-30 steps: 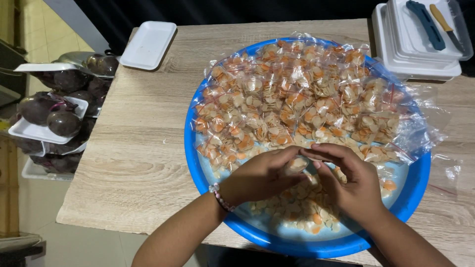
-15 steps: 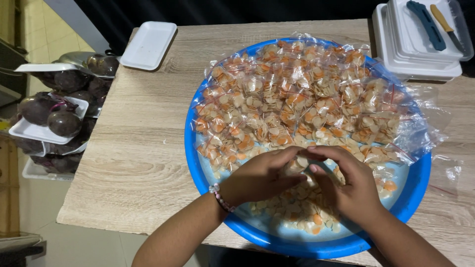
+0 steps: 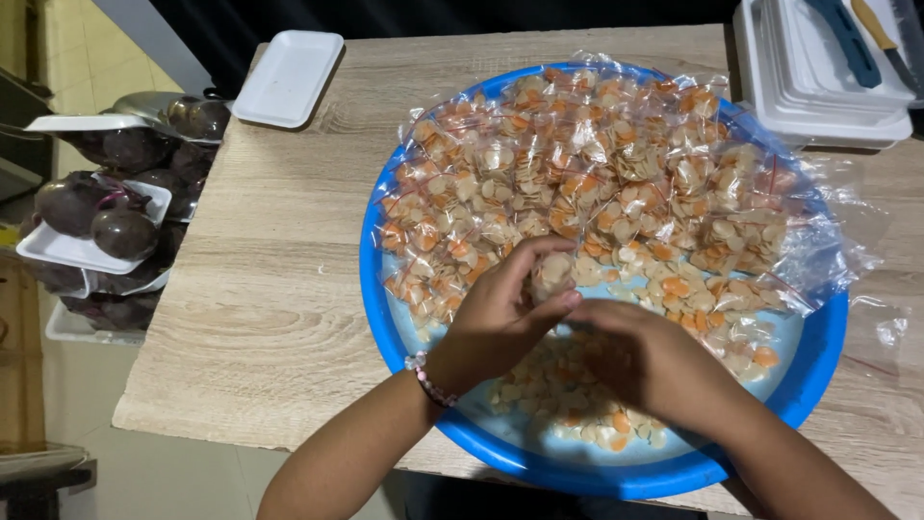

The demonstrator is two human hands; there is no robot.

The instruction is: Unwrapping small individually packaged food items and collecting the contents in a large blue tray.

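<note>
A big blue basin (image 3: pixel 404 351) sits on the wooden table (image 3: pixel 279 260). Its far half is piled with several small clear bags (image 3: pixel 597 173) of beige and orange slices. Loose slices (image 3: pixel 568 404) cover its near bottom. My left hand (image 3: pixel 500 318), a bead bracelet on its wrist, grips a small filled bag (image 3: pixel 556 270) at the near edge of the pile. My right hand (image 3: pixel 654 361) lies palm down just right of it, over the loose slices, fingertips touching the left hand. What its fingers hold is hidden.
A white foam tray (image 3: pixel 289 77) lies at the table's far left corner. Stacked white trays (image 3: pixel 818 96) holding a blue-handled tool (image 3: pixel 847 39) stand far right. Left of the table, wrapped trays of dark round fruit (image 3: pixel 106 217) are heaped. Loose plastic (image 3: pixel 885 318) lies right of the basin.
Both hands have shifted slightly; the left hand has lifted a small bag up against the pile while the right hand has flattened beside it.
</note>
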